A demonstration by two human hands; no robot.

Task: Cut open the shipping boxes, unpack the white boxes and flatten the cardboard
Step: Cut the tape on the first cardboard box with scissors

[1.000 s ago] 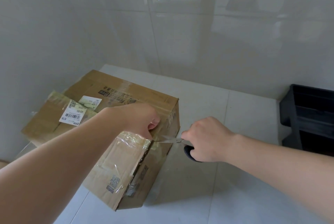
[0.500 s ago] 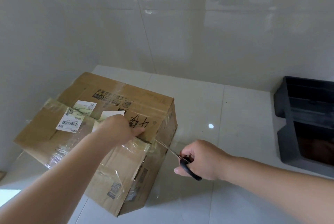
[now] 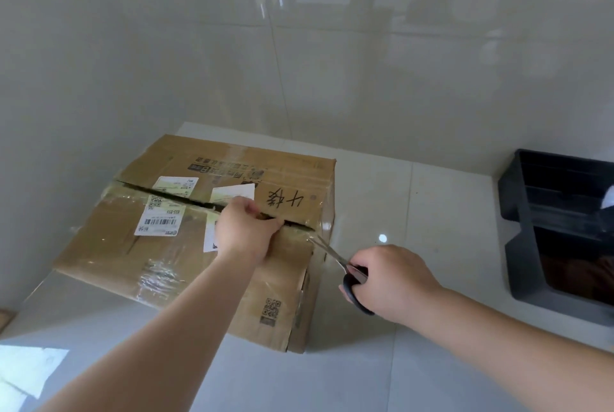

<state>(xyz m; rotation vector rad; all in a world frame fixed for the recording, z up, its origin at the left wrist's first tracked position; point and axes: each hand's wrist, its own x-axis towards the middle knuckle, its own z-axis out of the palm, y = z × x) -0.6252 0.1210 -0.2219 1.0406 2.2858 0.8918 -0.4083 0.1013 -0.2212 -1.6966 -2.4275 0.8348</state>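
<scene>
So, a brown shipping box (image 3: 186, 245) is being worked on over a pale tiled floor (image 3: 415, 212), tucked into the corner where two glossy tiled walls (image 3: 166, 46) are meeting. On the far left a bright patch of light (image 3: 23, 368) is being thrown across the floor. The box is being kept flat on its base, still wrapped in shiny clear tape (image 3: 159, 275), with a couple of white shipping labels (image 3: 161, 219) stuck on top and some black handwriting (image 3: 285, 202) scrawled on the far flap. The centre seam (image 3: 172, 195) is already being shown as a dark open slit running across the lid.

Moving right, the left hand (image 3: 247, 232) is being curled over the edge of the near flap right at that seam, fingers hooked into the gap and gripping the cardboard. Just beside it, at the box's right-hand top corner, the tip of a pair of scissors (image 3: 345, 265) is being poked into the tape. The black handles are being gripped tight by the right hand (image 3: 388, 282), fingers wrapped through the loops; the blades are looking nearly closed, hard to tell for sure.

Over on the far right, a dark plastic bin (image 3: 561, 225) is being left on the floor, well apart from the box.
</scene>
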